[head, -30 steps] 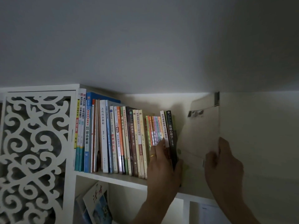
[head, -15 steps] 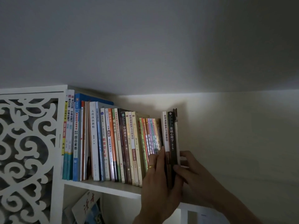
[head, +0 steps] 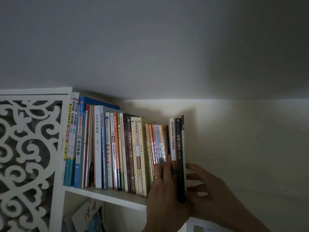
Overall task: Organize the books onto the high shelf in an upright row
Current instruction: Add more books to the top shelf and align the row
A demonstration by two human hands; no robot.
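Observation:
A long row of books stands upright on the high white shelf. At its right end are a white-spined book, a black-spined book and a thin pale book. My left hand, with a gold ring, lies with straight fingers against the spines just left of the white book; its thumb is hidden. My right hand presses its fingers against the right side of the thin pale book.
A white carved lattice panel closes the shelf unit's left side. The ceiling hangs close above the book tops. A pale wall runs right of the row. A book with red characters leans on the lower shelf.
One second ago my right hand held the thin pale book cover-out beside the row. It now stands upright as the last book, with my right hand pressing its side.

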